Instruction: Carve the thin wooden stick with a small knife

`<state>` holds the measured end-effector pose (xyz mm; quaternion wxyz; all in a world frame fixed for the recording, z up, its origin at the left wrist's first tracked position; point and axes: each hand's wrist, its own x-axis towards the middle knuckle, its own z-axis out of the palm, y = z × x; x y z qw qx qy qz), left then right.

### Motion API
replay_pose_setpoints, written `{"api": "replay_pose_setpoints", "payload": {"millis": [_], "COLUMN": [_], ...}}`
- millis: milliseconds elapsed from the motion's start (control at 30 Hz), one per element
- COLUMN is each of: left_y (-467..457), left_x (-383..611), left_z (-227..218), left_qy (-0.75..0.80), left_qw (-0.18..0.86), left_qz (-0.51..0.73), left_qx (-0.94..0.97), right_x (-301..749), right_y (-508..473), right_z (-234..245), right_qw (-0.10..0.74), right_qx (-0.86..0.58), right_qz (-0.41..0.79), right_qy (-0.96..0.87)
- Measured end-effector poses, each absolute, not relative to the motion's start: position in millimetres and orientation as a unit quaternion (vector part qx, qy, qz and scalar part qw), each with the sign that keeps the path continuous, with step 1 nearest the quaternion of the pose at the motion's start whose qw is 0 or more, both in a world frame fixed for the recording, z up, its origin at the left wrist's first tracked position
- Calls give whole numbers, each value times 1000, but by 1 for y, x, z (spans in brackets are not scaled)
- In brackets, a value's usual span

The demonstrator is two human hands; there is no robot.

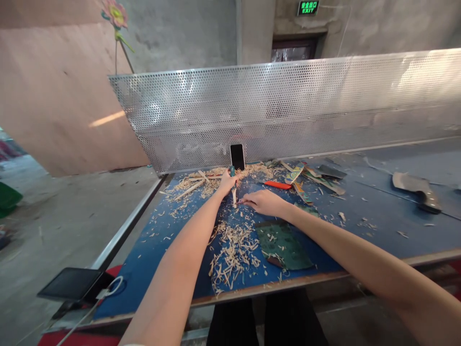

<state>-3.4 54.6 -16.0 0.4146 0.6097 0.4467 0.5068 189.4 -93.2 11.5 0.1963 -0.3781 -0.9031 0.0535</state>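
Observation:
My left hand [227, 182] is closed round a small tool with a teal handle [232, 170], its tip pointing down onto a pale wooden stick [234, 196] that lies on the blue table [360, 226]. My right hand [262, 201] reaches in from the right, fingers pressed together on the stick's near end. Wood shavings [232, 250] are strewn around and in front of both hands.
A phone [237, 156] leans upright against the perforated metal screen [288, 105] behind my hands. An orange-handled tool [277, 184], sandpaper sheets [284, 245], scraps and a cleaver [418, 190] lie to the right. A tablet with a cable [72, 283] sits at the lower left.

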Motion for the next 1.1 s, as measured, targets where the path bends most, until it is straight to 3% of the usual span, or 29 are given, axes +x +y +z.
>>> {"api": "replay_pose_setpoints", "payload": {"millis": [767,1100], "left_y": [50,50], "left_x": [0,1], "left_z": [-11,-11], "left_qy": [454,459], "left_qw": [414,411], "left_qz": [541,545], "left_qx": [574,568], "right_x": [179,178], "right_y": [-100,-112], "right_z": [10,17], "right_qw": [150,110], "right_qx": [-387,-385], "right_qz": [77,17], "right_qy": [-906,-916]}}
